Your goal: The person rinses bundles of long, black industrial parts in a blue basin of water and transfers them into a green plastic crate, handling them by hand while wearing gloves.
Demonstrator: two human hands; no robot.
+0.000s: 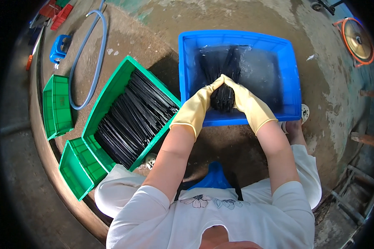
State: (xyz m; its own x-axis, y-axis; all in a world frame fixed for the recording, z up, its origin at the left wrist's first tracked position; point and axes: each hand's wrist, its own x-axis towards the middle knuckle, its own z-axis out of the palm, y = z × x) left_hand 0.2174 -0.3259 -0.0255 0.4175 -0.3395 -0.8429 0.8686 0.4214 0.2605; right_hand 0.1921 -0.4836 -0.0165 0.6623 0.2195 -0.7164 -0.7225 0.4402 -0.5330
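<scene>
Clasping black strips (223, 101), your gloved left hand (206, 92) and right hand (243, 94) join fingertips. Around your fingers stands a water-filled blue tub (237, 35); behind them, your flower-printed shirt (214, 202).

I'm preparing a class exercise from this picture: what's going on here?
A person in yellow gloves holds a bundle of black strips between the left hand and right hand, over a blue tub containing water. To the left, a green crate holds many more black strips.
</scene>
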